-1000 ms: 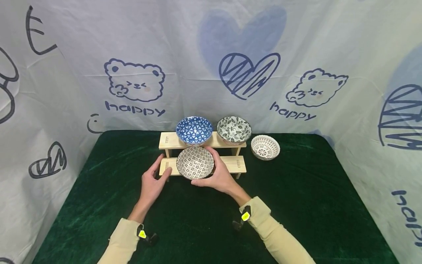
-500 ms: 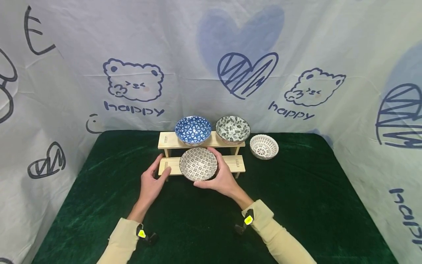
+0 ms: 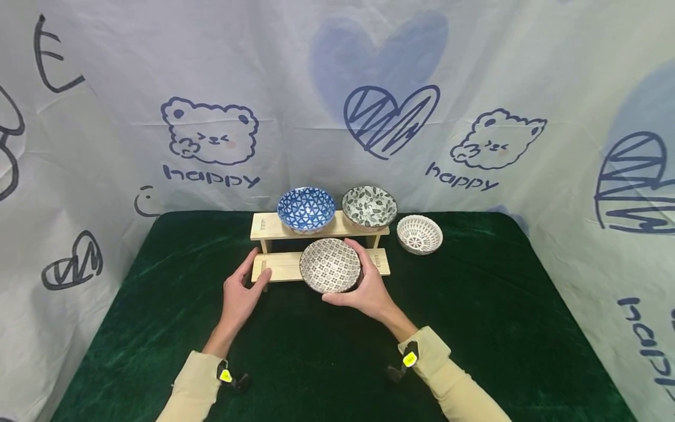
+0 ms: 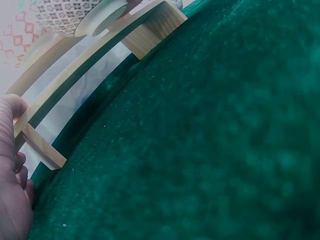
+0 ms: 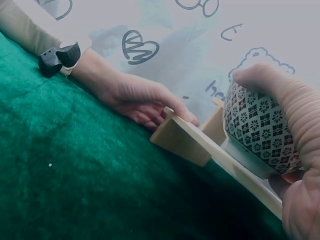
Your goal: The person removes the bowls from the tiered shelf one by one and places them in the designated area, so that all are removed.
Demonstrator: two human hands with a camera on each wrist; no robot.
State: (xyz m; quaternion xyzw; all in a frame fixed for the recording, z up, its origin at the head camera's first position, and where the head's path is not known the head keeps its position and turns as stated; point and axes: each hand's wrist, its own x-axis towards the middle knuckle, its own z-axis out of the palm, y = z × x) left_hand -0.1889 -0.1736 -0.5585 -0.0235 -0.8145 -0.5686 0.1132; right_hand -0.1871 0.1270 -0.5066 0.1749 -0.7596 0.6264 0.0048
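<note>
My right hand grips a bowl with a small brown-and-white lattice pattern, thumb near its front and fingers around its right side. The bowl is close over the lower step of a two-step wooden display stand, right of that step's middle. In the right wrist view, the bowl looks tilted, its pale foot right at the board. My left hand holds the left end of the lower step. Its thumb lies on top, as the right wrist view shows, with the other fingers curled at the board's end.
On the upper step stand a blue bowl with triangles and a bowl with dark green leaves. A smaller white-and-brown bowl sits right of the stand on the green cloth. A printed white curtain hangs behind.
My right hand has carried the lattice-patterned bowl to the right along the lower step. My left hand keeps its hold on the stand's left end.
</note>
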